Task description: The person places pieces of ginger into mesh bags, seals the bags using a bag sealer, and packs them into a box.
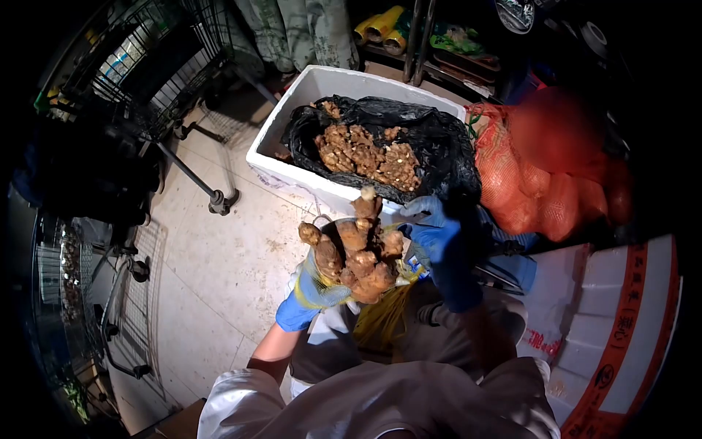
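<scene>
A large, knobbly piece of ginger (pixel 356 256) with several stubby branches is held up in front of my body. My left hand (pixel 316 284), in a blue and yellowish glove, grips its lower left side. To the right of the ginger is my right hand (pixel 433 230) in a blue glove, partly in shadow. Its fingers look stretched toward the ginger and apart from each other, and I see nothing held in them. Beyond both hands stands a white foam box (pixel 292 172) lined with a black plastic bag (pixel 450 143). More ginger pieces (pixel 365 155) lie inside the bag.
Red mesh sacks (pixel 523 183) are piled right of the box. White foam boxes with red printed tape (pixel 614 329) stand at lower right. Wire carts (pixel 157 80) on wheels occupy the left side. Yellow rolls (pixel 384 25) sit on a rack behind. Pale tiled floor (pixel 197 271) shows between.
</scene>
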Tool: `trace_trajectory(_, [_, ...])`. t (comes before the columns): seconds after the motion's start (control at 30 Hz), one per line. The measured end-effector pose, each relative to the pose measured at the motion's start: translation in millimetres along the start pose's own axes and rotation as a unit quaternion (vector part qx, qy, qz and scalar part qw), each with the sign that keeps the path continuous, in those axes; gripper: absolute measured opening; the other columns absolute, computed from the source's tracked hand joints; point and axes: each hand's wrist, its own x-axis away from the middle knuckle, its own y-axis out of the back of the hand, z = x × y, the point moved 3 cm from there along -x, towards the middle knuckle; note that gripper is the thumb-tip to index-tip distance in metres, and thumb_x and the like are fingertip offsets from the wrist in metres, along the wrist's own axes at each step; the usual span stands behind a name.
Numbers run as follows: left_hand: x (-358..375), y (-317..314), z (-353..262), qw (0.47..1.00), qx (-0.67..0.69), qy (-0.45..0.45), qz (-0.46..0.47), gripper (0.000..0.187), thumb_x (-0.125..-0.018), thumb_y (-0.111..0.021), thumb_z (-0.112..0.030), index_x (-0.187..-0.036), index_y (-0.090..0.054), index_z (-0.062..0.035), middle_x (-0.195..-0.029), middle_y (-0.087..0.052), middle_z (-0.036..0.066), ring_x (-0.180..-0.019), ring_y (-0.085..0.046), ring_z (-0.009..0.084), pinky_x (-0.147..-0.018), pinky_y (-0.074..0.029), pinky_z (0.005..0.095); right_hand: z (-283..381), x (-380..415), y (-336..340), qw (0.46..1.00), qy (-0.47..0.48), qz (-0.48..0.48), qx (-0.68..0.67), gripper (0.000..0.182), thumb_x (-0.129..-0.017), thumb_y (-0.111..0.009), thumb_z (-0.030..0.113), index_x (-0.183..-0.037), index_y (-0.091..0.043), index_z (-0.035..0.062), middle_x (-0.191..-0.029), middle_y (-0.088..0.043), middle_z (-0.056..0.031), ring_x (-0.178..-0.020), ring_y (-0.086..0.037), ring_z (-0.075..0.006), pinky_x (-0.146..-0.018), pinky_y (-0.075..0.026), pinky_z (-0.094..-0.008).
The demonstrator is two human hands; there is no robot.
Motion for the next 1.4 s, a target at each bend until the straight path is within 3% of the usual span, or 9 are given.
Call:
trace_trajectory(0.27, [5.9, -3.3, -0.4, 0.971, -0.184, 0.088, 0.126, 0.061, -0.072, -0.057, -0.008, -0.123, -0.023, -0.0034, -0.12, -0.035, 0.008, -0.105, -0.04, 0.0183, -0.089, -0.034, 0.0314, -3.6, 0.7, -1.6, 0.991, -0.083, 0.1, -0.018, 0.02, -0.072, -0.057, 0.003, -0.089, -0.05, -0.0038, -0.085, -0.055, -0.0083, -0.074, -0.052, -0.01, -0.066, -0.042, -0.0229])
trace_trajectory(0.37, [4.6, -1.5, 6.2, 0.969, -0.188, 0.113, 0.117, 0.058, -0.074, -0.055, -0.008, -0.123, -0.024, -0.0031, -0.118, -0.036, 0.008, -0.103, -0.041, 0.018, -0.088, -0.035, 0.0315, 25.0, 1.7, -3.8, 0.842, 0.423, 0.184, 0.279, 0.019, -0.071, -0.055, 0.008, -0.088, -0.055, -0.0001, -0.087, -0.053, -0.0117, -0.077, -0.053, -0.0142, -0.068, -0.04, -0.0217])
trace_trajectory(0.5, [2.0, 2.7, 19.2, 0.977, -0.155, 0.141, 0.048, 0.054, -0.076, -0.052, -0.008, -0.122, -0.026, -0.0028, -0.117, -0.038, 0.008, -0.101, -0.042, 0.0175, -0.087, -0.036, 0.0316, 37.1, -0.6, -3.6, 0.831, 0.383, 0.033, 0.401, 0.025, -0.055, -0.056, 0.001, -0.08, -0.059, 0.0019, -0.079, -0.056, -0.0101, -0.066, -0.054, -0.0234, -0.057, -0.044, -0.0288])
trace_trajectory(0.77, [-4.2, 8.1, 51.1, 0.911, 0.371, 0.143, -0.111, 0.05, -0.083, -0.042, -0.016, -0.126, -0.019, -0.0055, -0.125, -0.03, 0.009, -0.111, -0.036, 0.0201, -0.093, -0.032, 0.0325, -19.3, 22.2, -1.6, 0.819, 0.394, 0.024, 0.416, 0.014, -0.065, -0.052, 0.002, -0.077, -0.059, 0.0022, -0.065, -0.054, -0.0096, -0.055, -0.052, -0.0198, -0.05, -0.042, -0.0278])
trace_trajectory(0.8, [-8.3, -3.3, 38.2, 0.899, 0.41, 0.102, -0.113, 0.049, -0.084, -0.042, -0.018, -0.126, -0.02, -0.0058, -0.124, -0.031, 0.009, -0.111, -0.037, 0.0214, -0.092, -0.033, 0.0339, -52.5, 16.8, 10.7, 0.982, 0.075, 0.047, 0.166, 0.01, -0.069, -0.051, 0.004, -0.076, -0.058, 0.0016, -0.064, -0.053, -0.0073, -0.054, -0.05, -0.0158, -0.049, -0.041, -0.0263])
trace_trajectory(0.9, [-13.7, -27.0, 10.0, 0.897, 0.424, 0.053, -0.11, 0.047, -0.084, -0.041, -0.018, -0.125, -0.02, -0.0062, -0.123, -0.032, 0.01, -0.11, -0.038, 0.022, -0.092, -0.034, 0.0349, -75.9, 27.5, 11.3, 0.94, -0.212, 0.14, -0.227, 0.011, -0.076, -0.047, 0.009, -0.072, -0.054, 0.0014, -0.061, -0.05, -0.0007, -0.051, -0.043, -0.0071, -0.046, -0.036, -0.0235])
trace_trajectory(1.0, [-5.2, -8.8, 29.4, 0.923, 0.359, 0.033, -0.135, 0.047, -0.084, -0.041, -0.019, -0.125, -0.021, -0.0072, -0.122, -0.033, 0.011, -0.109, -0.038, 0.0229, -0.091, -0.034, 0.0357, -72.3, 37.3, -1.5, 0.984, -0.114, 0.106, 0.092, 0.018, -0.08, -0.045, 0.016, -0.088, -0.052, 0.0022, -0.076, -0.053, -0.0043, -0.064, -0.049, -0.011, -0.058, -0.041, -0.0254])
trace_trajectory(1.07, [-4.2, -8.0, 29.7, 0.911, 0.343, 0.05, -0.222, 0.048, -0.083, -0.043, -0.018, -0.125, -0.02, -0.0069, -0.121, -0.033, 0.012, -0.108, -0.039, 0.0231, -0.091, -0.035, 0.0358, -56.7, 51.0, -16.4, 0.917, -0.187, -0.117, -0.333, 0.029, -0.082, -0.042, 0.021, -0.103, -0.045, 0.0021, -0.098, -0.049, -0.0085, -0.087, -0.048, -0.0144, -0.077, -0.039, -0.0296])
trace_trajectory(1.4, [8.0, -9.9, 55.7, 0.9, 0.313, -0.032, -0.301, 0.056, -0.078, -0.053, -0.022, -0.123, -0.023, -0.0049, -0.12, -0.034, 0.011, -0.108, -0.038, 0.0216, -0.092, -0.034, 0.0334, -58.6, 56.0, -50.4, 0.883, -0.16, -0.078, -0.435, 0.026, -0.083, -0.042, 0.018, -0.105, -0.048, 0.0046, -0.097, -0.054, -0.0019, -0.082, -0.053, -0.011, -0.075, -0.042, -0.0224])
